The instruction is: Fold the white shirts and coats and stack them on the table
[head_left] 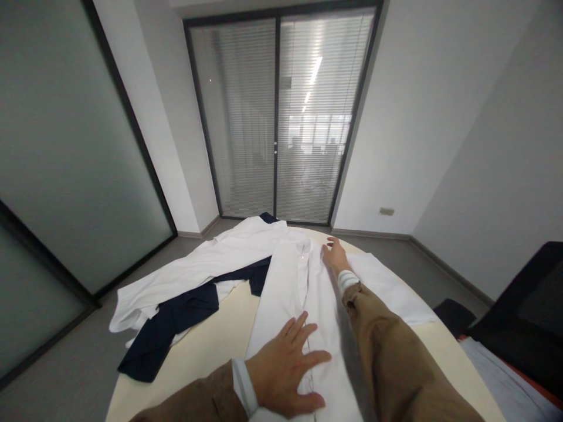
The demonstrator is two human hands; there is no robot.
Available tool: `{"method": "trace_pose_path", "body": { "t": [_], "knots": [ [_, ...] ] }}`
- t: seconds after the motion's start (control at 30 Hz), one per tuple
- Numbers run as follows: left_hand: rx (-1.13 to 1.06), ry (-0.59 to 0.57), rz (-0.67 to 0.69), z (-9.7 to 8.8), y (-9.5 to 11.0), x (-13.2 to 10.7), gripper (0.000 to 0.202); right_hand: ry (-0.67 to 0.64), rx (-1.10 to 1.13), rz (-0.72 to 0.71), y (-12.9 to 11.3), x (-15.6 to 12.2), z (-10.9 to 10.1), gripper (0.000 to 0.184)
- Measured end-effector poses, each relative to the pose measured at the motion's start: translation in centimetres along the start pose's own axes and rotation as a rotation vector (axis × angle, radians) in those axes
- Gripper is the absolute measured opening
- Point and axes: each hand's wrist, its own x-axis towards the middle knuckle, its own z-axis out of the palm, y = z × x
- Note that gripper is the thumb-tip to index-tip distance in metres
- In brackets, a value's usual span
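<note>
A white button-front shirt (281,287) lies lengthwise on the round table, its collar end away from me and its button strip running down the middle. My left hand (285,366) rests flat on the lower front of the shirt, fingers spread across the button strip. Farther up, my right hand (336,258) is at the right edge of the shirt near the collar, its fingers slightly bent and apart. A white sleeve (385,287) extends to the right beyond my right forearm, which hides part of the cloth.
On the left of the pale table (206,357) lie another white garment (193,272) and a dark navy garment (180,319), partly overlapping. A black chair (528,316) with light cloth (497,369) on it stands at the right. Glass doors (277,117) are behind the table.
</note>
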Motion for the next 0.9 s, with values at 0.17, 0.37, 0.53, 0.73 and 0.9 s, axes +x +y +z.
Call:
{"method": "trace_pose_path", "body": {
  "t": [0.17, 0.37, 0.53, 0.73, 0.9],
  "knots": [
    [-0.007, 0.025, 0.005, 0.3, -0.1, -0.1, 0.073, -0.003, 0.021, 0.028, 0.7, 0.2, -0.1, 0.046],
    [-0.025, 0.037, 0.018, 0.4, -0.3, -0.1, 0.073, -0.053, -0.046, 0.027, 0.8, 0.2, -0.4, 0.033],
    [-0.028, 0.029, 0.029, 0.1, -0.3, -0.1, 0.071, -0.003, -0.147, 0.027, 0.2, 0.3, -1.6, 0.032],
    [0.009, 0.027, 0.035, 0.0, -0.4, 0.0, 0.071, 0.076, -0.213, 0.035, -1.1, 0.3, -2.9, 0.036],
    [0.039, 0.023, 0.057, 0.4, -0.7, -0.1, 0.071, -0.057, -0.373, -0.027, -2.7, -1.8, -2.1, 0.039]
  ]
}}
